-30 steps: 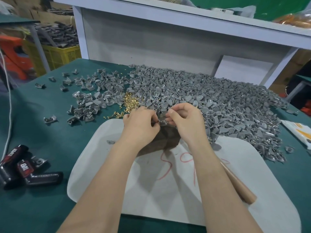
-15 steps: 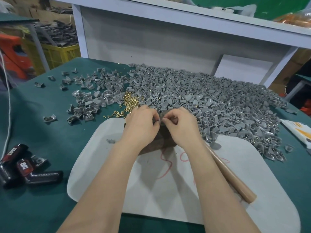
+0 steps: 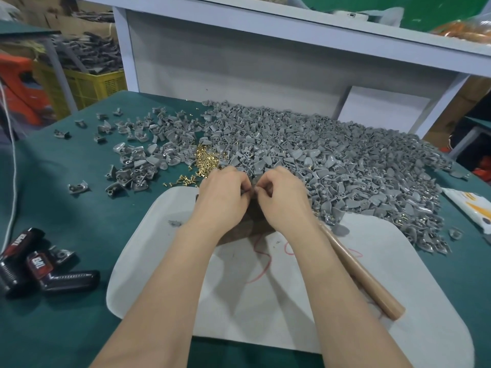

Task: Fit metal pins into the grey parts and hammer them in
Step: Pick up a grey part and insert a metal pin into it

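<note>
1. Head view: the left hand and right hand meet knuckle to knuckle, fingers of both curled inward.
2. Thumb and forefinger of each hand pinch a small grey plastic piece held between the fingertips. It is mostly hidden, and I cannot tell whether a pin sits in it.
3. Directly under the fingers lies a dark brown block, resting on a white rounded mat marked with red scribble.
4. Just beyond the fingertips, spreading away to the right of the right hand's fingers, is a big heap of grey moulded plastic parts.
5. Just past the left knuckles sits a small heap of brass-coloured metal pins, with a few strays beside it.
6. Further left of the left fingers, loose grey parts lie scattered on the dark green tabletop.
7. Behind the right fingers, alongside that wrist and forearm, a pale wooden hammer handle lies on the mat; its head is hidden.
8. Well left of the fingers rests a black and red power tool.
</note>
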Tool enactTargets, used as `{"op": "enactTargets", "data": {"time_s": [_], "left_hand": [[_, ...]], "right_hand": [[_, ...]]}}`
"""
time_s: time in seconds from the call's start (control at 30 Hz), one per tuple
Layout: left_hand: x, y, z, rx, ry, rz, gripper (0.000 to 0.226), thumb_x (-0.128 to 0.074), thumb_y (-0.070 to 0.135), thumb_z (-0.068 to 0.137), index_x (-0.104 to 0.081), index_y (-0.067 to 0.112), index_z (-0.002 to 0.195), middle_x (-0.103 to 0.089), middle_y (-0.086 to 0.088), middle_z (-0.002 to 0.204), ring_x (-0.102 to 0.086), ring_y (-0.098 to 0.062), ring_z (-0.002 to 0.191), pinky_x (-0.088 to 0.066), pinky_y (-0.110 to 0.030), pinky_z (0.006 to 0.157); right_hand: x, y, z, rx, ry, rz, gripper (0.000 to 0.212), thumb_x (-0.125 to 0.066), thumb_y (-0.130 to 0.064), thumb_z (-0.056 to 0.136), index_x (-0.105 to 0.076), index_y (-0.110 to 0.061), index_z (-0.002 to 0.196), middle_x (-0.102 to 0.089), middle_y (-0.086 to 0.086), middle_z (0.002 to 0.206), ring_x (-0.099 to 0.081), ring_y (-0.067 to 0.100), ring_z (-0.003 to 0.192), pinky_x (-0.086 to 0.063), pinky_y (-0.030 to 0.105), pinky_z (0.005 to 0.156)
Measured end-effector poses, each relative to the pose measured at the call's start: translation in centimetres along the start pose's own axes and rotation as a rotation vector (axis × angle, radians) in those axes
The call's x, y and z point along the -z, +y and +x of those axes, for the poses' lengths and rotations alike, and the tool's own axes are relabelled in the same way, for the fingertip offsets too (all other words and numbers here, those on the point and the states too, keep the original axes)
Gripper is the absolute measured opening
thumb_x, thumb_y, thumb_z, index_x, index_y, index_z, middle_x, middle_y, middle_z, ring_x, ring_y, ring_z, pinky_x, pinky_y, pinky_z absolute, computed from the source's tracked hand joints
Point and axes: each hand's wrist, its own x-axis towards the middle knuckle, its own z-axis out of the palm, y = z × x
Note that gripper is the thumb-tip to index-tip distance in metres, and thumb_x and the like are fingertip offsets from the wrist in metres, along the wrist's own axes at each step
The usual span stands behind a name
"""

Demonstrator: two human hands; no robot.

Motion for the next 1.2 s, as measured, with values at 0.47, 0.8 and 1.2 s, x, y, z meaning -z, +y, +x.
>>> {"op": "enactTargets", "data": {"time_s": [0.47,0.8,1.2], "left_hand": [[0.3,0.4,-0.2,0.018,-0.001,0.037,0.008,-0.058,0.022,0.091,-0.065,0.019,0.092,-0.059,-0.001,0.106,-0.049,-0.026,0.105,-0.041,-0.041,0.091],[0.2,0.4,-0.3,0.027,0.009,0.038,0.006,-0.058,0.023,0.091,-0.061,0.022,0.086,-0.059,0.001,0.104,-0.049,-0.025,0.104,-0.041,-0.04,0.09],[0.2,0.2,-0.3,0.011,0.011,0.031,0.008,-0.06,0.024,0.09,-0.064,0.019,0.085,-0.059,0.0,0.099,-0.054,-0.025,0.098,-0.045,-0.04,0.086]], "right_hand": [[0.1,0.5,0.5,-0.094,-0.058,0.108,0.01,-0.06,-0.019,0.087,-0.06,-0.022,0.077,-0.048,-0.012,0.075,-0.047,0.011,0.075,-0.029,0.02,0.065],[-0.3,0.9,0.2,-0.086,-0.002,0.196,0.015,-0.063,-0.016,0.086,-0.057,-0.023,0.073,-0.048,-0.017,0.071,-0.044,0.002,0.067,-0.026,0.015,0.06],[0.3,0.5,0.1,-0.024,-0.03,0.102,0.009,-0.059,-0.015,0.089,-0.068,-0.013,0.088,-0.059,-0.001,0.093,-0.053,0.015,0.084,-0.037,0.021,0.077]]}}
